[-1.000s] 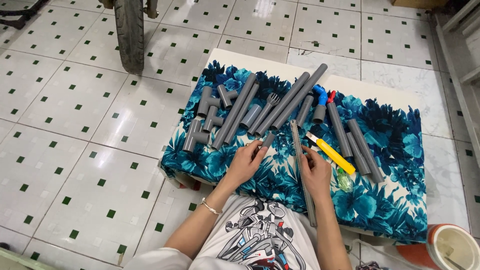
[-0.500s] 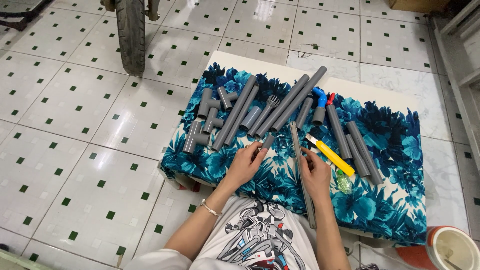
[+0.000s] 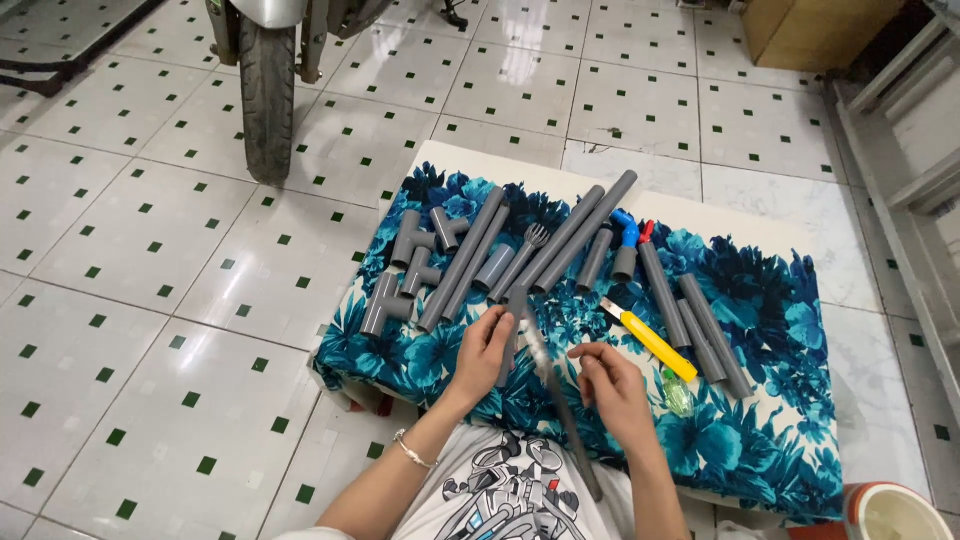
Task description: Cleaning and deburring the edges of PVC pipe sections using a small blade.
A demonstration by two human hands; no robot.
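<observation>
My left hand grips a short grey pipe piece and holds it tilted above the flower-patterned blue cloth on a low table. My right hand is beside it, fingers pinched on a long grey metal ruler. The ruler is blurred and runs from the pipe piece back toward my body. Behind the hands lie several long grey pipes, grey tee fittings and a yellow utility knife.
A blue elbow fitting and a small green object lie on the cloth. A motorcycle wheel stands on the tiled floor at far left. There is a cardboard box at the back right and an orange-rimmed bucket at lower right.
The ruler lay on the cloth under my right hand; now it is lifted, its far end swung left toward the short pipe. My left hand has raised the pipe more upright. The view tilted back.
</observation>
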